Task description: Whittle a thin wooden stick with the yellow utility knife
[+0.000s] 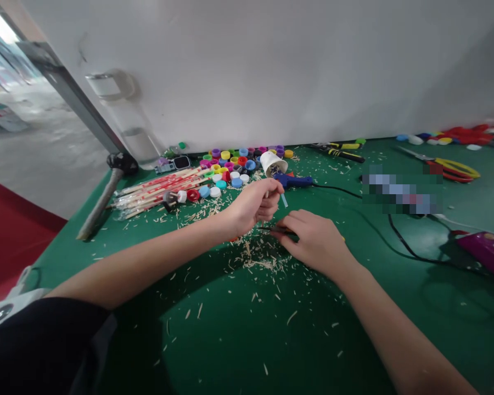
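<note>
My left hand [257,206] is closed, fingers curled over the wood shavings; whatever they hold is hidden. A short translucent stick [285,200] shows just past its knuckles. Close on its right, my right hand [313,237] is closed on a thin dark blade-like tool [265,228] pointing left toward the left wrist. Most of that tool lies under the fingers, so its exact kind is unclear. Pale wood shavings [263,263] are scattered below both hands. Behind them lie a blue glue gun [294,180] and a tipped white cup [274,162] with shavings inside.
Coloured bottle caps [236,162] and plastic-wrapped sticks [160,189] lie at the back left, near a smartwatch [181,162] and a hammer [102,203]. Pliers [340,151], scissors [448,166], a black cord [403,241] and a purple device [483,248] are rightward. A white wall [271,71] stands behind.
</note>
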Tool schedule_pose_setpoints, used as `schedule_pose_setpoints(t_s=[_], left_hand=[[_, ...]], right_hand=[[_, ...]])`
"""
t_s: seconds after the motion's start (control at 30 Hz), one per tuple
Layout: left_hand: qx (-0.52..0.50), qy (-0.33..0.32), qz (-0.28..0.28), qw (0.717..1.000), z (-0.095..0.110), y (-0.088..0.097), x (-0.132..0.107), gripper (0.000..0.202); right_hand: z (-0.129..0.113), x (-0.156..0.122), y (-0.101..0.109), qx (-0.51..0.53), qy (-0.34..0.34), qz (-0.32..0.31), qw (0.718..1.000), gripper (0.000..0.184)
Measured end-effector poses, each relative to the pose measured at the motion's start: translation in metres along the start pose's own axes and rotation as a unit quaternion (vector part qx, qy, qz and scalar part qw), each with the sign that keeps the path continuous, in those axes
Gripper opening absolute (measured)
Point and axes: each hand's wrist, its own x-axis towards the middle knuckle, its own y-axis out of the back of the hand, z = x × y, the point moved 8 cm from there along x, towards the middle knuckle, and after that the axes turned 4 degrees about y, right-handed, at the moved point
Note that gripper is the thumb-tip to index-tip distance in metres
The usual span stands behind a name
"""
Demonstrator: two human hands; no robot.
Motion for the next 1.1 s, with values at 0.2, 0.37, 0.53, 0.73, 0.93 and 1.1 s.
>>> schedule_pose_setpoints(t_s=[0.2, 0.37, 0.53, 0.73, 0.93, 1.1], left_hand=[[0.030, -0.025, -0.003, 0.999, -0.003, 0.004, -0.001, 0.016], [0.001, -0.030, -0.031, 0.999, -0.004, 0.001, 0.000, 0.032], [0.056, -0.066, -0.014, 0.996, -0.004, 0.003, 0.003, 0.041], [0.103, -0.087, 0.013, 0.991, -0.003, 0.000, 0.003, 0.033], [0.131, -0.103, 0.016, 0.986, 0.000, -0.007, -0.001, 0.030], [0.117, -0.098, 0.007, 0.988, 0.000, -0.010, -0.004, 0.033]], right_hand=[[0.001, -0.001, -0.004, -0.023, 0.000, -0.016, 1.000, 0.019], [-0.006, 0.000, -0.005, -0.052, 0.020, -0.006, 0.998, 0.024], [-0.010, 0.002, -0.007, -0.073, 0.035, 0.015, 0.997, 0.022], [-0.002, 0.005, -0.016, -0.029, 0.024, -0.029, 0.999, 0.021], [0.003, 0.009, -0.021, 0.000, 0.008, -0.078, 0.997, 0.024], [0.005, 0.010, -0.023, 0.007, 0.004, -0.089, 0.996, 0.025]])
